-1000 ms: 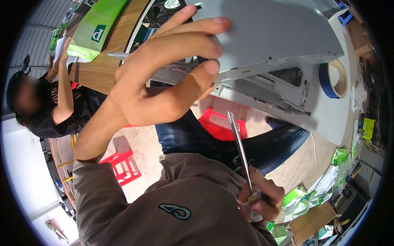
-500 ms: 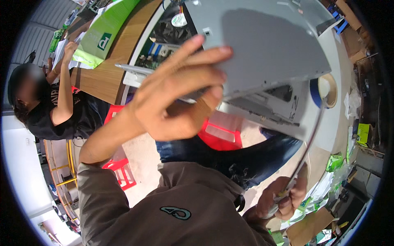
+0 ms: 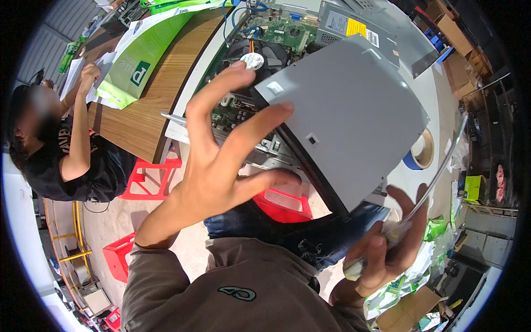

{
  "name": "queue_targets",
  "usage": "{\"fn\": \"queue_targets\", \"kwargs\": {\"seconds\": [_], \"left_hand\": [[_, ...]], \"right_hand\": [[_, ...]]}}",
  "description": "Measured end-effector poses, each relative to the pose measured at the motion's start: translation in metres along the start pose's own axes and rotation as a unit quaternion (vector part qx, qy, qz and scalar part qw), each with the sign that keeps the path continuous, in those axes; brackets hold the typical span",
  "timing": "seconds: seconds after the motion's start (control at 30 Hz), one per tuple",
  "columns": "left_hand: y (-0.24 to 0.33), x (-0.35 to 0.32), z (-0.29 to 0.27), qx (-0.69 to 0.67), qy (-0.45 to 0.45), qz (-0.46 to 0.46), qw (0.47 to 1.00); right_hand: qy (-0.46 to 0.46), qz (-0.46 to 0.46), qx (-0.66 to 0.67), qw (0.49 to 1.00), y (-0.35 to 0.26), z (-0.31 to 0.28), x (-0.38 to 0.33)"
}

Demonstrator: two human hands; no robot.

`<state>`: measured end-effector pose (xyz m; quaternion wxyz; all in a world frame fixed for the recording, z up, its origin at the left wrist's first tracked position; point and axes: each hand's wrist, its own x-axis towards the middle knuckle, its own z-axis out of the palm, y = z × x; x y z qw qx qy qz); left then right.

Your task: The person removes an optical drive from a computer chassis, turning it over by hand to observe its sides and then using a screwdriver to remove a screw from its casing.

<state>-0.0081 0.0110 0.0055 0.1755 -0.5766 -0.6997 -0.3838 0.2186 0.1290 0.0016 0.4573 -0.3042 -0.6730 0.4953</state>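
Observation:
A flat grey metal drive box (image 3: 354,122) with a black front edge lies tilted over an opened computer case, its near corner reaching over my lap. My left hand (image 3: 221,160) is at its black edge with fingers spread; the middle fingertip overlaps the edge, and I cannot tell whether it touches. The index fingertip is beside a round white label on the black fan (image 3: 253,60). My right hand (image 3: 387,249) is closed round the handle of a long, thin screwdriver (image 3: 440,171), shaft pointing up and away. Its raised index finger is close to the drive box's near right corner.
Behind the drive box are a green circuit board (image 3: 285,34) and a power supply (image 3: 345,27). A tape roll (image 3: 423,149) stands on the white table at right. Green packaging (image 3: 141,61) lies on the wooden table, where another person (image 3: 77,149) sits. Red stools (image 3: 152,180) stand below.
The grey box has turned and shifted, uncovering the circuit board and power supply. My left fingers have spread apart. My right hand has risen toward the box with the screwdriver.

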Motion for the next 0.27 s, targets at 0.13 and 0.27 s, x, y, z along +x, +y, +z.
{"fn": "queue_targets", "kwargs": {"seconds": [0.13, 0.27], "left_hand": [[-0.004, 0.004, 0.011, -0.023, 0.006, 0.092, 0.996], [-0.001, 0.002, 0.015, -0.031, -0.018, 0.069, 0.997]], "right_hand": [[0.005, -0.008, -0.004, 1.0, -0.007, 0.009, 0.01], [0.017, 0.042, -0.005, 0.999, -0.023, 0.01, 0.019]]}}
